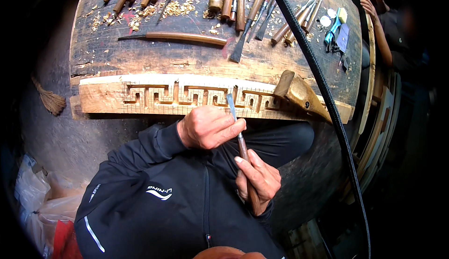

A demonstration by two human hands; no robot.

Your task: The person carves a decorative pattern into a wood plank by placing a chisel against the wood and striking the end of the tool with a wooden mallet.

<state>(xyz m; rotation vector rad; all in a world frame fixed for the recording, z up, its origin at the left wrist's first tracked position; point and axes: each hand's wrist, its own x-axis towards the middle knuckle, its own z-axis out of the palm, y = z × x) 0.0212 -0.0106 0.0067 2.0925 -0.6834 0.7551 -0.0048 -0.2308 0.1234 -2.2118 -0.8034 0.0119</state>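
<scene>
A wood chisel (241, 143) slants between my two hands, its steel blade over the carved board (100, 95). My left hand (206, 128) is closed on the blade's lower part, thumb and fingers pinching it close to the board's front edge. Lower down, my right hand (260, 177) wraps around the brown wooden handle. The blade tip meets the carved face, though its exact contact is hard to make out. Cut into the pale board is an angular, maze-like pattern with pencilled grid lines. A wooden mallet (299, 93) rests across the board's right part.
The worn workbench (187, 58) carries a long-handled chisel (184, 37), several more chisels (241, 6) and wood shavings (177, 9). A black braided cable (322, 72) crosses the view. A blue brush (333, 27) lies at the right; another person (383, 39) sits beyond. A straw whisk (50, 99) is left.
</scene>
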